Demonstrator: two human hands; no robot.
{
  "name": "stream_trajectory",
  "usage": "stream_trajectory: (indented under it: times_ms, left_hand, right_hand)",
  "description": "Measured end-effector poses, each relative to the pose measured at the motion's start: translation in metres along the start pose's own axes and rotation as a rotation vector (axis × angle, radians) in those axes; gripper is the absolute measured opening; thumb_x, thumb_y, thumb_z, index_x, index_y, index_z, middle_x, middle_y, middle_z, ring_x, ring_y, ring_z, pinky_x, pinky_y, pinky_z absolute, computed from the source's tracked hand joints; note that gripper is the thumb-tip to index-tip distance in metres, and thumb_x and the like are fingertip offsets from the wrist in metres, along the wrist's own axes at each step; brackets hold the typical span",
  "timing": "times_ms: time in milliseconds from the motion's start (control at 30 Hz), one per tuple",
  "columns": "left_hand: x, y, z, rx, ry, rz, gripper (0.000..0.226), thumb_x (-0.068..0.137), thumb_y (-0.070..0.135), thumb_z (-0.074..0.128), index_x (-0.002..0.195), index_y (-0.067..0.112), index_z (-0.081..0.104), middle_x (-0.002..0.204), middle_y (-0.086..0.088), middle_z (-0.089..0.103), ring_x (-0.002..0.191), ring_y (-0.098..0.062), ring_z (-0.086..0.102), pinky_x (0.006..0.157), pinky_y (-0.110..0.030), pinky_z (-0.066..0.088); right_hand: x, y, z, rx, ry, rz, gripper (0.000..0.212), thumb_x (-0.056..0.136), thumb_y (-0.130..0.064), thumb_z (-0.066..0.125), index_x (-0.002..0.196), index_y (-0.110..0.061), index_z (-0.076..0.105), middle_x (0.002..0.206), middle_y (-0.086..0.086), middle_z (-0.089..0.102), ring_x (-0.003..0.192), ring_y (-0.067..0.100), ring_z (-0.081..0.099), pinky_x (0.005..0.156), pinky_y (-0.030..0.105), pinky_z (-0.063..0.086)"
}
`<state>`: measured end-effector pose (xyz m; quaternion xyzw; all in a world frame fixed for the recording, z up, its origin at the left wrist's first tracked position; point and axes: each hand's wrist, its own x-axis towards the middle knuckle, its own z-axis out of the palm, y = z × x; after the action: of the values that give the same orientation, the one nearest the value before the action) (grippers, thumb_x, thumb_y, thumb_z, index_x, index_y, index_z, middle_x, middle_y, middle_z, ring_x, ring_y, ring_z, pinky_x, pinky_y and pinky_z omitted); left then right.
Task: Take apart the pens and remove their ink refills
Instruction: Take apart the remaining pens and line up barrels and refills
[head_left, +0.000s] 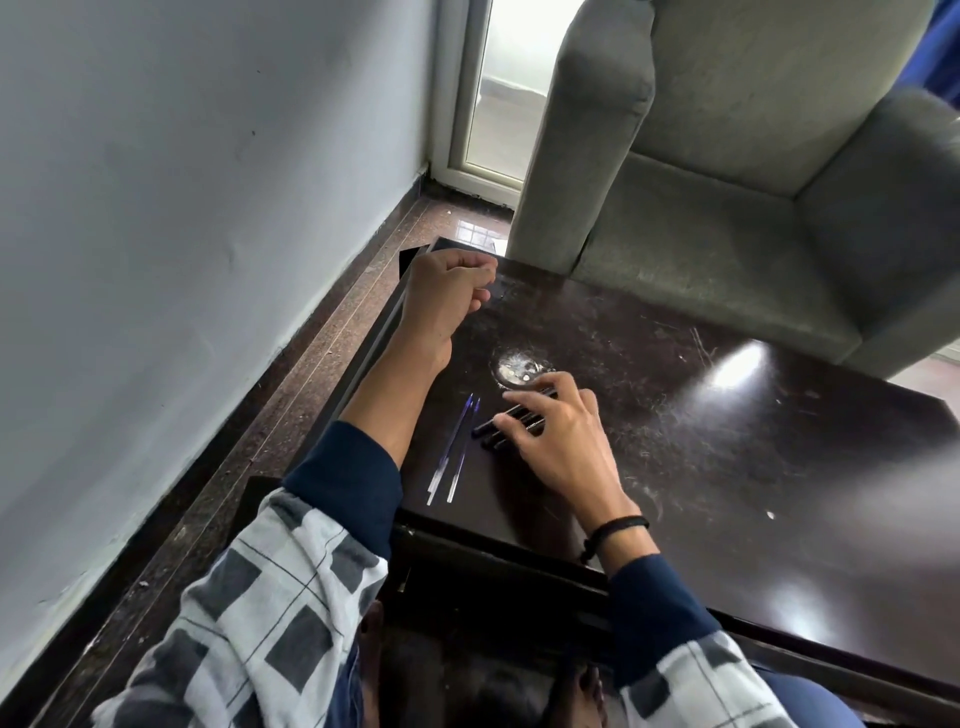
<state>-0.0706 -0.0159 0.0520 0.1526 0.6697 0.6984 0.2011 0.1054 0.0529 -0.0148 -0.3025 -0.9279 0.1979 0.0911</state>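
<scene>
Left hand (449, 291): upper centre-left of frame, fingers curled inward against the thumb; any contents not discernible. Right hand (558, 447): frame centre, palm down, fingers spread and slightly bent.

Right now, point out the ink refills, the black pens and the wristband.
ink refills (450, 450): head view, middle of left tube.
black pens (484, 428): head view, end poking past fingers.
wristband (621, 524): head view, top of strap.
</scene>
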Motion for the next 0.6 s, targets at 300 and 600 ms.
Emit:
stream_trajectory:
  times_ms: [300, 600]
  left_hand:
    - [0.000, -0.002, -0.002, 0.007, -0.032, -0.005, 0.011, 0.093, 0.011, 0.066, 0.097, 0.015, 0.076, 0.095, -0.007, 0.076, 0.078, -0.012, 0.068, 0.070, -0.021, 0.056]
    - [-0.016, -0.008, -0.035, 1.001, -0.806, 0.205, 0.070, 0.075, 0.026, 0.087, 0.135, 0.034, 0.051, 0.138, 0.004, 0.042, 0.122, -0.015, 0.045, 0.105, -0.040, 0.041]
  right_hand:
    - [-0.019, 0.056, -0.019, -0.024, -0.213, -0.199, 0.034, 0.091, -0.042, 0.073, 0.124, -0.037, 0.072, 0.138, -0.017, 0.052, 0.123, 0.012, 0.047, 0.110, 0.023, 0.035]
    - [-0.013, 0.062, -0.045, 0.019, -0.394, -0.202, 0.040, 0.084, -0.026, 0.083, 0.123, -0.028, 0.074, 0.141, -0.007, 0.052, 0.133, 0.016, 0.046, 0.116, 0.033, 0.035]
